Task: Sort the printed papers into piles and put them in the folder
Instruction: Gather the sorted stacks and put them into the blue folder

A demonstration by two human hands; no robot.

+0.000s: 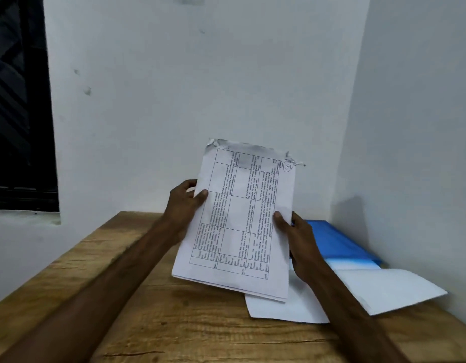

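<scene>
I hold a thin stack of printed papers (239, 221) tilted up above the wooden table (161, 310); the top sheet carries a printed table turned sideways and has a torn, darkened top edge. My left hand (184, 205) grips the stack's left edge, thumb on the front. On the right edge sits my right hand (297, 242), thumb on the front as well. A blue folder (339, 242) lies at the back right of the table by the wall. More white sheets (389, 286) lie in front of it, and one sheet (284, 307) rests under the held stack.
The table stands in a corner of white walls, with one wall close on the right. A dark window (17, 100) is at the left. Bare wood shows on the left and near parts of the table.
</scene>
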